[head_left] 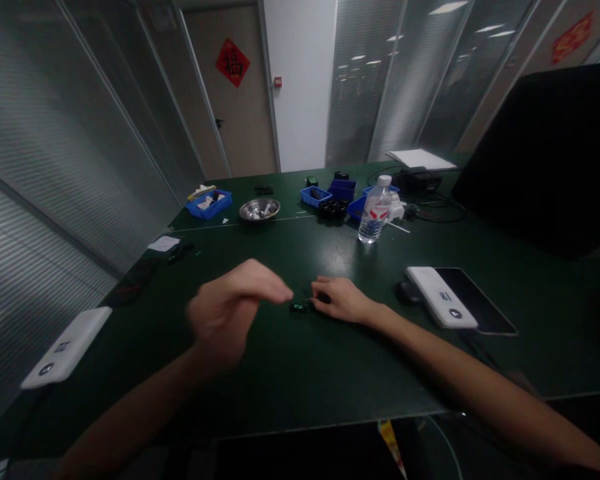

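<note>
A small dark piece with bright green marks (298,307), perhaps a circuit board, lies on the dark green table (300,373) between my hands. My left hand (230,303) hovers just left of it, blurred, with its fingers bent and pressed together towards the piece. Whatever those fingers hold, if anything, is hidden. To the right, my right hand (344,299) rests on the tabletop, thumb and forefinger brought together. A faint thin line shows near its fingertips, too small to name.
A water bottle (375,212) stands beyond my right hand. Blue trays (316,196) and a metal bowl (259,211) sit farther back. White power banks lie left (67,348) and right (443,297), the right one on a dark tablet-like slab (475,300). A large black panel (545,153) rises at right.
</note>
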A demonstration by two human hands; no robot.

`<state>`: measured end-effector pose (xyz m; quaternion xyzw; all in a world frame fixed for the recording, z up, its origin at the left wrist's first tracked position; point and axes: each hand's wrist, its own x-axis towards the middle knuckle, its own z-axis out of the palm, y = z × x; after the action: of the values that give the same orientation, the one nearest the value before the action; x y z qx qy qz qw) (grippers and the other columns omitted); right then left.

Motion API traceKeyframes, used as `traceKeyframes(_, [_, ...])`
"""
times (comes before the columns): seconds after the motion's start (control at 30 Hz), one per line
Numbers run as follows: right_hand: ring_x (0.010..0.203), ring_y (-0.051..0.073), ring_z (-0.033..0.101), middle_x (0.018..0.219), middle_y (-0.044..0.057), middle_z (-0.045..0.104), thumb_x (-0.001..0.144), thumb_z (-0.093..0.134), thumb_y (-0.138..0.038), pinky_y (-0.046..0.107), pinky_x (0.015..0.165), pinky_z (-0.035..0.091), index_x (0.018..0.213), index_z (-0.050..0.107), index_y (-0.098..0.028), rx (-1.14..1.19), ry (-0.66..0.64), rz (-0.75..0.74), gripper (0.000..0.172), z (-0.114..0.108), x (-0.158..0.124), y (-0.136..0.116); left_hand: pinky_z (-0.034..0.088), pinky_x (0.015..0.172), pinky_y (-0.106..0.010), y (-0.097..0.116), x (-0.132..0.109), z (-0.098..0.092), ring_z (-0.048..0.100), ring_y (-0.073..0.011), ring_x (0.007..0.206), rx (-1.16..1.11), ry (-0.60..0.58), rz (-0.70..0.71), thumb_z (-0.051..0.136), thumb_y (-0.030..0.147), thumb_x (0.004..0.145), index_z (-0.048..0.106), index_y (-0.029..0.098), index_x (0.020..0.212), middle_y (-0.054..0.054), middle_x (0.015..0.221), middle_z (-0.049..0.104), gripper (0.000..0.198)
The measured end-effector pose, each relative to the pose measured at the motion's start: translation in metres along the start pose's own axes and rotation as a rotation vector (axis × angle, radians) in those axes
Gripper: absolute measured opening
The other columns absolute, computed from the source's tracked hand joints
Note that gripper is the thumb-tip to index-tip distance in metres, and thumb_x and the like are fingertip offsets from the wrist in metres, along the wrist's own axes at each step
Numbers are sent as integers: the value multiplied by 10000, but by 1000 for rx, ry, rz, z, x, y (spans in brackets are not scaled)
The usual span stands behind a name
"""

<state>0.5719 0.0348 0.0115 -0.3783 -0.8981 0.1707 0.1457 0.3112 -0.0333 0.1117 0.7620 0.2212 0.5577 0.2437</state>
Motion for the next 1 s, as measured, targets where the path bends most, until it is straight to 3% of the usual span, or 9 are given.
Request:
traceKeyframes(0.13, [719, 128, 531, 940, 18, 596, 952, 623, -270, 244, 653, 334, 915, 602, -195, -5, -1, 1, 87, 0, 0, 0, 532, 871, -368, -59, -14, 17, 650, -205, 992, 308, -416, -279, 563, 257, 989, 712, 208, 1115, -68, 1081, 710, 201])
traceKeyframes(0.23, [725, 129, 538, 953, 23, 603, 957, 615, -272, 243, 648, 336, 916, 599, -195, -6, -1, -2, 88, 0, 0, 0, 497, 967, -417, -94, -31, 22, 608, -238, 1112, 434, -558, -354, 614, 378, 965, 679, 222, 1217, -70, 1196, 686, 304])
traceKeyframes(0.3, [723, 127, 539, 956, 21, 604, 954, 616, -269, 241, 647, 337, 913, 594, -196, -7, -3, -3, 87, 0, 1, 0, 475, 997, -428, -103, -39, 23, 589, -236, 1140, 451, -584, -359, 512, 413, 1017, 666, 222, 1250, -69, 1225, 678, 339])
traceKeyframes(0.4, [712, 122, 535, 946, 15, 600, 953, 614, -267, 241, 650, 340, 910, 587, -196, -11, -3, -1, 88, 0, 1, 1, 457, 1014, -412, -102, -43, 22, 586, -207, 1121, 438, -586, -367, 280, 328, 1086, 652, 218, 1292, -58, 1219, 680, 439])
traceKeyframes(0.5, [715, 124, 534, 951, 16, 598, 957, 610, -271, 243, 657, 343, 922, 592, -197, -14, -2, -3, 84, 0, 1, 1, 454, 1014, -407, -99, -43, 21, 575, -206, 1131, 455, -591, -365, 219, 270, 1081, 609, 207, 1368, -64, 1257, 666, 488])
traceKeyframes(0.67, [720, 129, 532, 946, 22, 602, 959, 610, -267, 243, 639, 336, 923, 599, -194, -12, -1, -7, 82, 0, 0, 0, 465, 961, -414, -99, -45, 22, 565, -236, 1115, 517, -629, -312, 389, 245, 1008, 508, 203, 1475, -89, 1294, 644, 484])
traceKeyframes(0.8, [728, 131, 542, 949, 24, 611, 953, 623, -269, 244, 638, 336, 935, 609, -191, -19, -2, 5, 81, 0, 1, -2, 458, 960, -402, -102, -48, 24, 579, -235, 1098, 525, -620, -254, 548, 333, 975, 631, 199, 1309, -74, 1225, 669, 368])
traceKeyframes(1.0, [763, 146, 579, 977, 31, 641, 958, 623, -292, 253, 670, 357, 968, 614, -190, -20, -9, 17, 103, -1, 1, -1, 453, 942, -395, -110, -50, 25, 604, -219, 1046, 530, -588, -189, 594, 372, 985, 697, 205, 1117, -56, 1109, 697, 237])
